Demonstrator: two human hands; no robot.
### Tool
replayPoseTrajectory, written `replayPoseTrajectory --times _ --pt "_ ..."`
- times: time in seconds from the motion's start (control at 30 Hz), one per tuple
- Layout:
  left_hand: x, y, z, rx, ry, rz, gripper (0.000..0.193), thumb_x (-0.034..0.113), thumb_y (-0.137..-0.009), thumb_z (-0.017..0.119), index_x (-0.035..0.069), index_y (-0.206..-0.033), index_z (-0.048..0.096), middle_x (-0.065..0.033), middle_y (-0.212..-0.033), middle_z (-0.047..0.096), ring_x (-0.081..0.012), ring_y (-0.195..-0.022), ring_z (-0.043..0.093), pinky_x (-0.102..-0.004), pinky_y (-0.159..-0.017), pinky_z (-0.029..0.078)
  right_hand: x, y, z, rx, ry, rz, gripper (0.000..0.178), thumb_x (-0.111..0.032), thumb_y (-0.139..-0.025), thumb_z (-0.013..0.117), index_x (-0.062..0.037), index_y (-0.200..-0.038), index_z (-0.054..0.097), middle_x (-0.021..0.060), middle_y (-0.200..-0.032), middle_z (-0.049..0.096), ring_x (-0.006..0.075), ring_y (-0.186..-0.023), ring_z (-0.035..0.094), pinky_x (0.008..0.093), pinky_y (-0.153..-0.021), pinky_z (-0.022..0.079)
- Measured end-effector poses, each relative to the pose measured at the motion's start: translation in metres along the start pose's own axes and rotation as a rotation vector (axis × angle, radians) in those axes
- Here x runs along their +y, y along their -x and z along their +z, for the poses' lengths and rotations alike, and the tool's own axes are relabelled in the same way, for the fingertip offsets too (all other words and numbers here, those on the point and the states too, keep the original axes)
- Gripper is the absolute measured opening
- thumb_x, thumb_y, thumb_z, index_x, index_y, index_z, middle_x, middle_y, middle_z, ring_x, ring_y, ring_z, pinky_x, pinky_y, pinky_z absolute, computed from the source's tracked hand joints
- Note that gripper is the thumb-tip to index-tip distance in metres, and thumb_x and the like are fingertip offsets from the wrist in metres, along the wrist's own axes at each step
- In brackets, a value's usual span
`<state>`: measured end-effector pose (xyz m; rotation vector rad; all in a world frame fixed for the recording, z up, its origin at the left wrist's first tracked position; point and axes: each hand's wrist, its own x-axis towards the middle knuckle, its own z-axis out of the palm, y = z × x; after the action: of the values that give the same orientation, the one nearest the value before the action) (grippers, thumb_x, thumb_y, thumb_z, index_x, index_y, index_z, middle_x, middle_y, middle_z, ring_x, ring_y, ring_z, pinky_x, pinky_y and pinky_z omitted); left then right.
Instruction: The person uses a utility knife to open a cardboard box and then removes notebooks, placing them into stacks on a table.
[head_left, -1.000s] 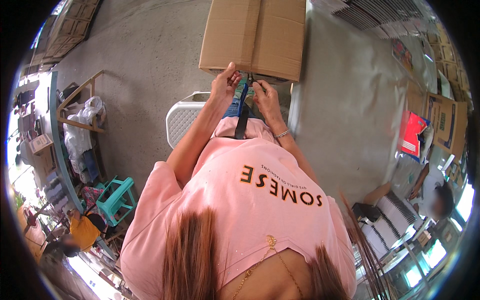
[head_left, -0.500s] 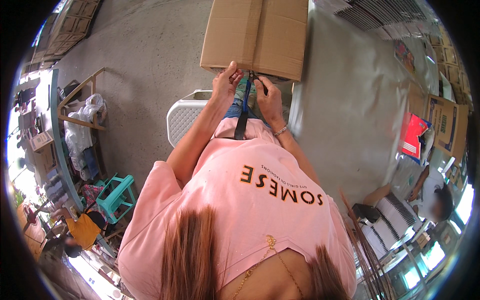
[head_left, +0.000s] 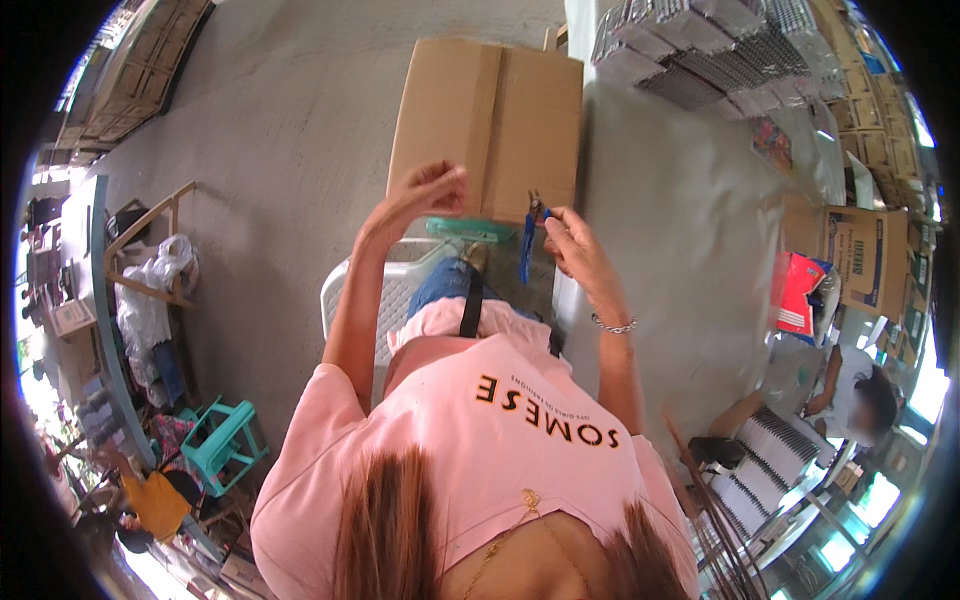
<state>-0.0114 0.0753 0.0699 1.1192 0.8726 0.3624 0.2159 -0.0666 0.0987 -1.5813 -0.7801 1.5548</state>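
While right hand [head_left: 572,240] is closed round blue-handled pliers [head_left: 531,232], left hand [head_left: 425,195] is raised beside it, fingers loosely curled, empty, before cardboard box [head_left: 487,120].

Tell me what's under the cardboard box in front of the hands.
The cardboard box lies closed on grey concrete floor. Its underside is hidden. The right hand holds blue-handled pliers at its near edge.

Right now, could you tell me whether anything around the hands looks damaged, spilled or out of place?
Nothing stands out. The right hand holds blue-handled pliers upright, the left hand is raised in front of the closed cardboard box, which looks intact, and the white plastic stool sits upright. No spill shows on the grey floor.
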Motion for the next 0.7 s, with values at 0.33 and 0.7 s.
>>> replayPoseTrajectory --times 0.33,0.7 --pt "0.064 -0.193 -0.040 0.552 -0.822 0.622 0.028 0.019 -0.088 0.058 0.006 -0.111 0.065 -0.0150 -0.101 0.064 -0.0317 -0.108 0.055 -0.0422 -0.100 0.039 -0.124 -0.154 -0.049 0.401 0.910 -0.645 0.028 -0.024 -0.085 0.066 -0.0069 -0.106 0.061 0.0150 -0.098 0.068 0.0335 -0.093 0.065 0.0378 -0.075 0.052" --pt "0.077 -0.209 -0.053 0.393 -0.964 0.380 0.023 0.026 -0.082 0.063 0.009 -0.094 0.072 -0.0065 -0.100 0.065 -0.0257 -0.095 0.062 -0.0387 -0.082 0.047 -0.139 -0.289 -0.055 0.404 1.317 -0.769 0.027 -0.009 -0.084 0.062 -0.0296 -0.099 0.071 -0.0056 -0.099 0.063 0.0210 -0.105 0.046 0.0582 -0.089 0.025"
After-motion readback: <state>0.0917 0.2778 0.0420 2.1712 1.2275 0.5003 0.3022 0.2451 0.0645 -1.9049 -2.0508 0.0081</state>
